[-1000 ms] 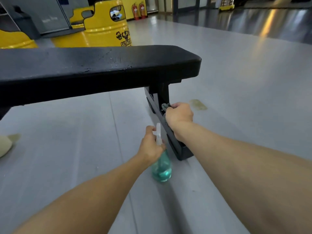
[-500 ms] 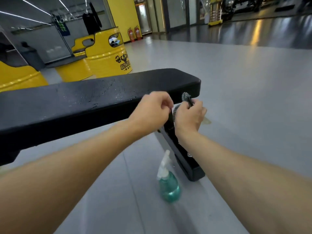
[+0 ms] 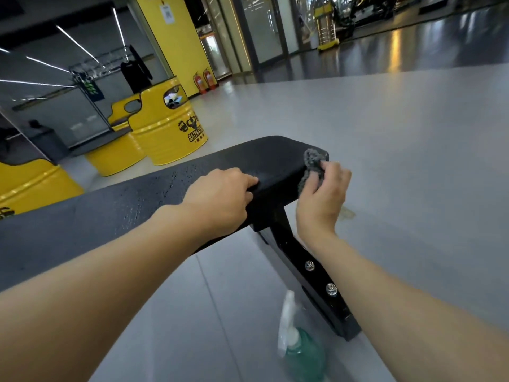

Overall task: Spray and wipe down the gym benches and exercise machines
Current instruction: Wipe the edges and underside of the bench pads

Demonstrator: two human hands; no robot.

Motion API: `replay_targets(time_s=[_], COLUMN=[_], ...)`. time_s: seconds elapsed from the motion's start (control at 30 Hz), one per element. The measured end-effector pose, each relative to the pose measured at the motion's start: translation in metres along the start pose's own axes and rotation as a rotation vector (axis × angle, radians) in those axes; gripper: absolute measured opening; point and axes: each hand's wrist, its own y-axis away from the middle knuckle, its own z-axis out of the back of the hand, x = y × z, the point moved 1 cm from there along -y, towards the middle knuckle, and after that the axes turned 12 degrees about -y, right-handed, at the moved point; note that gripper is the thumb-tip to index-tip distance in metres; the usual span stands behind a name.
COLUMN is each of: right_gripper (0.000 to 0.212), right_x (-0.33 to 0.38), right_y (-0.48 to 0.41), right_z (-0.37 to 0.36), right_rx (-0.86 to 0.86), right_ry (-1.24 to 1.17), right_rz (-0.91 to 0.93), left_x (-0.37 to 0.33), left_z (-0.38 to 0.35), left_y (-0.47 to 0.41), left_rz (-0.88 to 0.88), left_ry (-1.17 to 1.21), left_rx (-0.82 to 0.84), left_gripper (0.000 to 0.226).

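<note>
A black padded gym bench (image 3: pixel 154 194) runs from the left edge to the middle, its top speckled with droplets. My left hand (image 3: pixel 220 199) grips the near edge of the pad close to its right end, fingers curled over the rim. My right hand (image 3: pixel 322 194) pinches a grey cloth (image 3: pixel 312 164) against the bench's right end corner. A spray bottle (image 3: pixel 300 346) with green liquid and a white trigger head stands on the floor below, beside the bench's black metal foot (image 3: pixel 316 282).
Yellow steel drums (image 3: pixel 168 133) stand behind the bench at the left, one more (image 3: pixel 30 186) at the far left. A yellow pillar (image 3: pixel 173 42) and two fire extinguishers (image 3: pixel 203 81) are further back. Grey floor (image 3: pixel 399 150) spreads to the right.
My left hand let go of the spray bottle on the floor and rose to grip the bench pad. My right hand lifted the cloth from the bench foot to the pad's end.
</note>
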Motion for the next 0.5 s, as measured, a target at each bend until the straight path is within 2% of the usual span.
replay_targets(time_s=[0.07,0.1,0.17,0.27,0.33,0.43,0.5], right_gripper=[0.016,0.017,0.017,0.014,0.015,0.016,0.015], right_x=[-0.008,-0.01,-0.011,-0.009,-0.012,-0.019,-0.02], right_y=[-0.019,-0.02,-0.003,0.039,0.026,-0.024,-0.028], right_z=[0.002,0.001,-0.005,-0.015,-0.01,0.001,0.0], right_rx=[-0.116,-0.14,-0.134,-0.023,-0.005,-0.095,-0.138], right_ry=[0.019,0.023,0.005,0.01,0.01,0.029,0.042], right_rz=[-0.155,-0.168,-0.082,0.063,0.074,-0.129,-0.18], left_x=[0.0,0.0,0.001,0.002,0.001,0.001,0.003], left_z=[0.0,0.0,0.001,0.0,0.0,-0.002,-0.002], left_y=[-0.001,-0.002,-0.003,-0.003,-0.002,-0.003,-0.004], left_rz=[-0.004,-0.003,0.005,0.019,0.018,0.026,0.037], left_ry=[-0.009,-0.011,0.002,0.022,0.016,0.03,0.048], left_rx=[0.004,0.005,-0.003,0.0,0.017,0.034,0.025], left_gripper=[0.042,0.041,0.037,0.039,0.042,0.043,0.043])
